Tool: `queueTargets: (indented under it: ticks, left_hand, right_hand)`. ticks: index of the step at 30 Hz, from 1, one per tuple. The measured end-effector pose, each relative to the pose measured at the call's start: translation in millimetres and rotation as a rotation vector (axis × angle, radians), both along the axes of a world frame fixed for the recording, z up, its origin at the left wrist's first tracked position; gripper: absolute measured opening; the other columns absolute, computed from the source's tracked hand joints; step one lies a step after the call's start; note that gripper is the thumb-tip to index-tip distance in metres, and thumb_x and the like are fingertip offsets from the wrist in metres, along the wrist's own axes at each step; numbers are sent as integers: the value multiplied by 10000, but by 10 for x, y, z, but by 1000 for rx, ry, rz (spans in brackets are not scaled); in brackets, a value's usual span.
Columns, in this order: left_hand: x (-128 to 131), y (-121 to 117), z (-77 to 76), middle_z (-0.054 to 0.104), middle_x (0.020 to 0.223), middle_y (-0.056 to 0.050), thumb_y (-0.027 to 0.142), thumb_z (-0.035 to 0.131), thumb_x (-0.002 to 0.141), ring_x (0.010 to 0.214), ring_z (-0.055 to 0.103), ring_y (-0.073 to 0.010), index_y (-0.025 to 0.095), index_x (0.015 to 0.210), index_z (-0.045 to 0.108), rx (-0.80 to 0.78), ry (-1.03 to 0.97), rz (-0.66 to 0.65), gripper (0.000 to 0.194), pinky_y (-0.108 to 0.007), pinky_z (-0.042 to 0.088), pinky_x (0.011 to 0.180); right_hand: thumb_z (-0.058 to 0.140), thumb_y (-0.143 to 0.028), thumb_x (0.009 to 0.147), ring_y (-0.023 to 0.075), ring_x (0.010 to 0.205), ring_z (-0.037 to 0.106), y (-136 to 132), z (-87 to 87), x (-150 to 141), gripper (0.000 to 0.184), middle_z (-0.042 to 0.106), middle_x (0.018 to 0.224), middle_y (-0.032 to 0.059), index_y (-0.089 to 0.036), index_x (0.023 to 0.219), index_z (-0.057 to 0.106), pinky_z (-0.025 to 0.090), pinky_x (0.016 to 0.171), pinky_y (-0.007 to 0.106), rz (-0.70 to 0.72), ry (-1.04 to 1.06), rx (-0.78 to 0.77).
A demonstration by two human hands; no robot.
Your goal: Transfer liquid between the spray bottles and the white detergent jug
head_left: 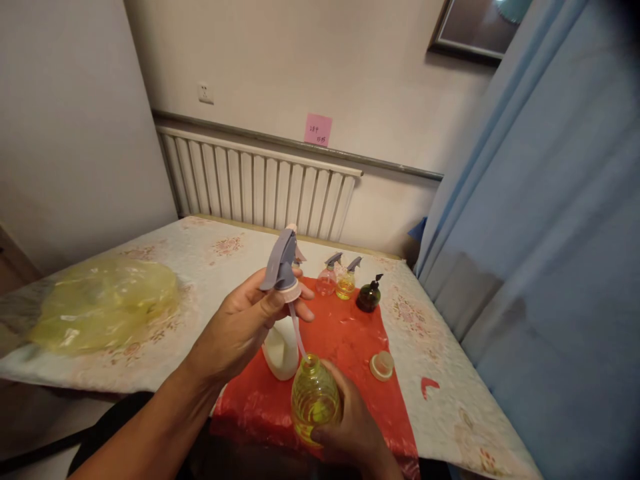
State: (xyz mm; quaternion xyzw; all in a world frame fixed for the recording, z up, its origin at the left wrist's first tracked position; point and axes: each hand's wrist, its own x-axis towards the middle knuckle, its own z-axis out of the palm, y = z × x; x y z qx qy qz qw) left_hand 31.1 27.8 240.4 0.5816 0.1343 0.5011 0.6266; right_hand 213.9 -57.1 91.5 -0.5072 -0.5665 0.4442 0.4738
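My left hand (255, 310) is closed around the collar of a grey spray head (283, 263), held upright above a bottle. Its clear dip tube (297, 330) slants down to the mouth of that yellow spray bottle (313, 393); the tip is at or just inside the neck. My right hand (350, 413) grips the bottle from its right side, and some liquid shows through the wall. Behind my left hand stands a white jug (281, 350), partly hidden. To the right a pale cap (382, 366) lies on the red plastic sheet (340, 333).
At the sheet's far edge stand a pink spray bottle (327, 280), a yellow spray bottle (346, 283) and a dark pump bottle (369, 296). A crumpled yellow plastic bag (107, 303) lies left. A red strip (429, 387) rests on the tablecloth (450, 413). A blue curtain (545, 233) borders the right.
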Motion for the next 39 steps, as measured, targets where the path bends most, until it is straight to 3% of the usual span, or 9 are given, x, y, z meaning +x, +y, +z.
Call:
queueTargets:
  ticks: [7,19,24,28,32,36,39]
  left_hand:
    - [7,35,-14,665,933,-32,222,591,882,728,676,-142,184,1066,623,-99,-48,60,190,-274,507,764]
    - [-53,18,-77,675,936,-33,249,604,874,765,690,-166,198,1078,623,-96,28,104,211,-307,507,805]
    - [-207,110,-171,689,945,-40,271,586,885,782,696,-176,205,1093,616,-175,-164,124,220,-310,529,807]
    - [-417,199,-329,703,932,-63,275,611,864,781,689,-195,191,1113,612,-209,-272,93,263,-318,548,786]
    - [-622,287,-559,713,931,-69,261,621,855,810,682,-208,194,1090,636,-248,-368,52,245,-338,564,778]
    - [-812,425,-775,712,931,-43,251,660,828,755,669,-169,223,1118,629,-324,-464,53,293,-291,572,736]
    - [-923,587,-945,706,896,-31,264,700,796,696,654,-143,226,1095,641,-387,-478,-30,307,-274,569,726]
  right_hand:
    - [737,-127,494,319,1248,489,-10,20,7,860,563,1340,75,-212,1313,489,395,1045,418,-4,-27,1]
    - [715,-99,488,308,1237,500,-14,7,-16,875,561,1340,82,-202,1324,478,395,1044,413,-29,-66,-28]
    - [701,-77,483,311,1257,485,-8,55,-38,890,561,1341,78,-204,1333,470,380,1056,427,-63,-75,-78]
    - [691,-92,475,319,1276,468,52,113,-11,870,590,1306,78,-202,1314,488,374,1065,429,-30,-53,-97]
    - [695,-128,477,335,1295,443,160,163,60,898,542,1359,124,-156,1343,457,345,1084,458,-67,-161,-98]
    - [705,-150,477,346,1246,496,313,243,111,889,570,1328,119,-171,1336,474,352,1075,477,-81,-251,-64]
    - [727,-165,474,359,1201,535,461,337,138,857,610,1277,118,-182,1303,509,391,1044,479,-111,-314,-51]
